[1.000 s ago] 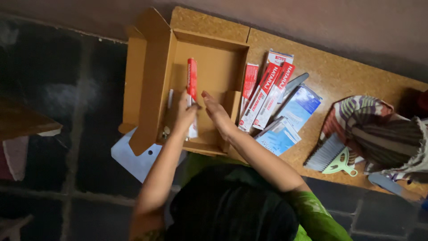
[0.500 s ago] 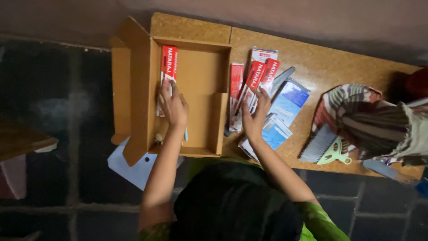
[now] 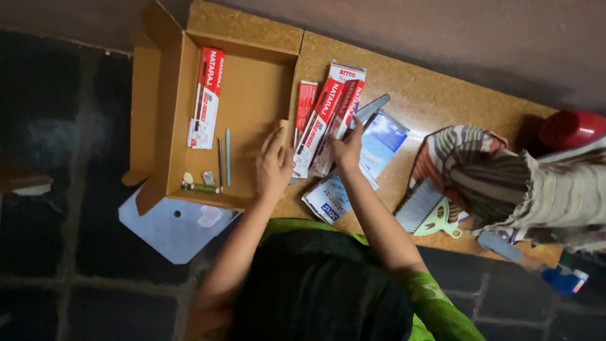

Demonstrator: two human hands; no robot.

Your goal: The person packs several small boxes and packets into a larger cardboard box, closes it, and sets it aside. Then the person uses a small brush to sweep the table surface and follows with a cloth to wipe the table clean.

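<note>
The counter (image 3: 442, 101), a speckled brown board, runs from about 11 o'clock to 4 o'clock across the head view. At its 10 o'clock end sits an open cardboard box (image 3: 252, 95) with its flaps folded out. Inside it, one red-and-white pencil pack (image 3: 207, 98) lies flat along the 9 o'clock wall, with two loose pencils (image 3: 224, 161) and a few small bits just below it. At 3 o'clock on the counter lies a heap of striped cloth (image 3: 499, 177), with a pale green brush (image 3: 426, 211) at its 8 o'clock side. Near the middle, just outside the box's 3 o'clock wall, lies a fan of red-and-white packs (image 3: 325, 120) overlapping blue packets (image 3: 382, 142). The right hand (image 3: 346, 148) rests on the near end of that fan, fingers curled down onto the packs, pinching or pressing them; whether anything is lifted cannot be told. The left hand (image 3: 273, 165) lies spread and empty, palm down, at the box's low wall, touching the nearest pack's edge. These packs look light, stiff and flat, of glossy card likely to slide over one another, so a pinch across the narrow width near one end, thumb under and fingers on top, should hold best.
</note>
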